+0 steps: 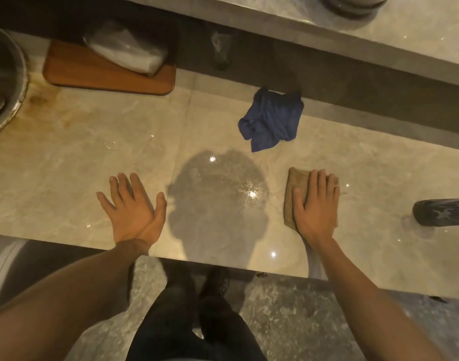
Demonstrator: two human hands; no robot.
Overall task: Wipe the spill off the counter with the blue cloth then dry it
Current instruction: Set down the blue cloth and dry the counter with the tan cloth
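Observation:
The blue cloth (271, 119) lies crumpled on the beige marble counter (93, 157), toward its back edge, with no hand on it. A wet patch (246, 188) glistens in the middle of the counter, inside the shadow of my head. My right hand (314, 204) lies flat, fingers spread, on a folded tan cloth (296, 188) just right of the wet patch. My left hand (133, 207) rests flat on the bare counter to the left of the patch, fingers apart, holding nothing.
A wooden board (106, 74) with a clear plastic bag (127, 50) on it sits at the back left. A metal basin (4, 82) is at the far left, with a rusty stain beside it. A dark patterned bottle (442, 212) lies at the right edge. A raised ledge (379, 29) runs behind.

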